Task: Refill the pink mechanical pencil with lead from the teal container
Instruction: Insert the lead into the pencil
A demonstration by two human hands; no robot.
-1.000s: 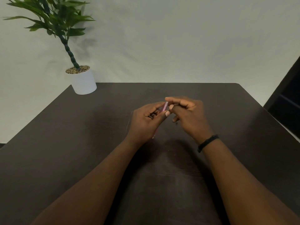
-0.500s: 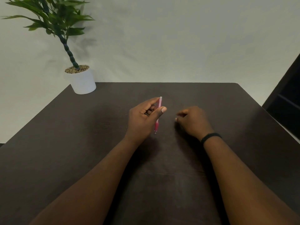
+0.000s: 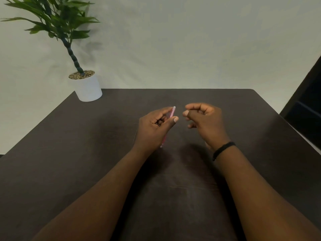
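My left hand (image 3: 154, 129) grips the pink mechanical pencil (image 3: 173, 112) near the middle of the table. The pencil stands steeply, its pale top end poking above my fingers and its tip showing below my palm, close to the table. My right hand (image 3: 206, 122) hovers just right of the pencil's top, a small gap apart, thumb and forefinger pinched together. Anything in that pinch is too small to see. The teal container is not in view.
The dark brown table (image 3: 86, 153) carries a white pot with a green plant (image 3: 88, 87) at its far left corner. A faint thin line (image 3: 135, 136) shows on the table beside my left hand. A dark piece of furniture (image 3: 305, 110) stands past the right edge.
My right hand left the pencil's top, dropped to the table on the right, then rose again with fingers pinched beside the pencil. My left hand kept hold of the pencil.
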